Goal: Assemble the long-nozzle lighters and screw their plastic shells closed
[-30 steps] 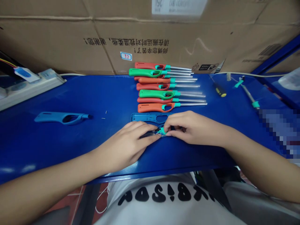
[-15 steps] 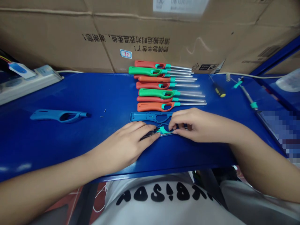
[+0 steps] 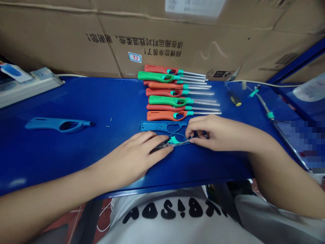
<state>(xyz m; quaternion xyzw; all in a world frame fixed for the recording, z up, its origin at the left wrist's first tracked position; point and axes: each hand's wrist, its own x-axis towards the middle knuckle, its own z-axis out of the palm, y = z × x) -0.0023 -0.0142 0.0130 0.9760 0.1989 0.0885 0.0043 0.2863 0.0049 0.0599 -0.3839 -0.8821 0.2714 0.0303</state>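
My left hand [image 3: 138, 154] lies flat, fingers together, pressing down on the handle end of a blue lighter shell [image 3: 177, 141] with a teal trigger on the blue table [image 3: 101, 101]. My right hand [image 3: 212, 132] pinches the front end of the same shell with thumb and fingertips. A second open blue half-shell [image 3: 162, 126] lies just behind my hands. Beyond it several assembled long-nozzle lighters [image 3: 175, 96], orange and green, lie in a row.
A closed blue lighter body [image 3: 57, 124] lies at the left, with two tiny screws [image 3: 109, 122] near it. A yellow-handled screwdriver [image 3: 235, 99] and a metal nozzle tube [image 3: 264, 106] lie at the right. Cardboard boxes [image 3: 162, 37] stand behind; a power strip [image 3: 27, 84] is far left.
My right hand has shifted slightly right along the shell, uncovering the teal trigger. My left hand stays pressed on the handle end.
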